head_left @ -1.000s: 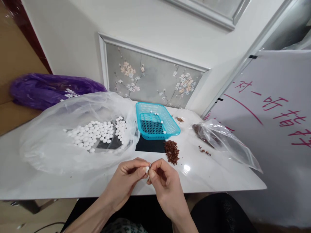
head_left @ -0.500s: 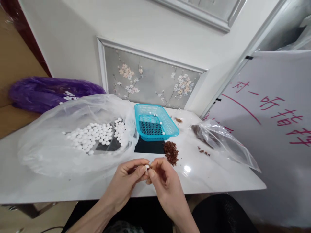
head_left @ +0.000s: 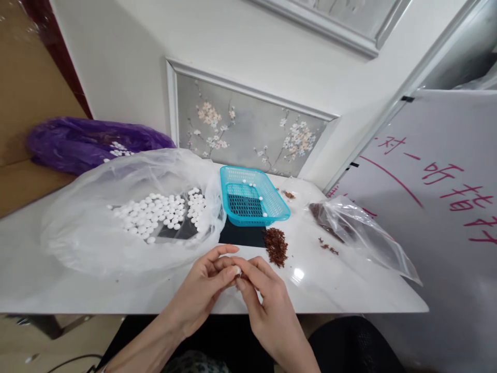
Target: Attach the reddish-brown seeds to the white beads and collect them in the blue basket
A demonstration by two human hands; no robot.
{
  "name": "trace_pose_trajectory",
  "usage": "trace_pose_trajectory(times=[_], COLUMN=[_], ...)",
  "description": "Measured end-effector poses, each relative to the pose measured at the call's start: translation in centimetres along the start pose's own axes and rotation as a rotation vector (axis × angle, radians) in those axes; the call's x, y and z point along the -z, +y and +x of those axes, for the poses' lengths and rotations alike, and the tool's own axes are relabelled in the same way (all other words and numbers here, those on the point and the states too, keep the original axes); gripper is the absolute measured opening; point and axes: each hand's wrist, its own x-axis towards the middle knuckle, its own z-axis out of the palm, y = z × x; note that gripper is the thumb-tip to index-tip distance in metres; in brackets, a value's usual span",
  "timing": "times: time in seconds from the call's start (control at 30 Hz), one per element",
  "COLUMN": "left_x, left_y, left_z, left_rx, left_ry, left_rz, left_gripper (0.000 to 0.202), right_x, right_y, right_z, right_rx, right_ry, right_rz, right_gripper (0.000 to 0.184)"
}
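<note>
My left hand pinches a small white ball between thumb and fingers, near the table's front edge. Against it, my right hand is closed, thumb and forefinger tips meeting at the ball. A tiny bit shows beneath those fingertips, too small to name, and the fingers hide most of the ball. Just beyond my right hand lies a pile of small reddish-brown pieces. Many similar white balls lie in a large translucent plastic bag to the left.
A blue plastic basket with several white balls stands on a black sheet. Behind the large bag is a purple bag. At right lie a clear bag of brown material and loose brown bits. A whiteboard stands beyond.
The view has shifted slightly, so the surroundings sit a little further right. My fingers have re-gripped around the white ball, and my left forefinger is now raised and straighter.
</note>
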Motion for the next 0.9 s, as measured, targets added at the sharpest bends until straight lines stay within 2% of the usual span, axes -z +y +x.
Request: trace_pose_trajectory(times=[0.4,0.77,0.9], left_x=[0.1,0.2,0.2], left_y=[-0.1,-0.4,-0.4], left_z=[0.2,0.2,0.2], left_rx=[-0.029,-0.057,-0.055], left_ry=[-0.071,-0.069,-0.056], left_rz=[0.006,0.091,0.067], left_gripper=[0.025,0.024,0.023], right_x=[-0.7,-1.1,-0.7], right_y=[0.3,1.1,1.0], right_z=[-0.3,-0.2,-0.3], right_rx=[0.048,0.094,0.066], right_ry=[0.089,0.172,0.099], right_rz=[-0.064,-0.096,-0.089], right_gripper=[0.036,0.033,0.034])
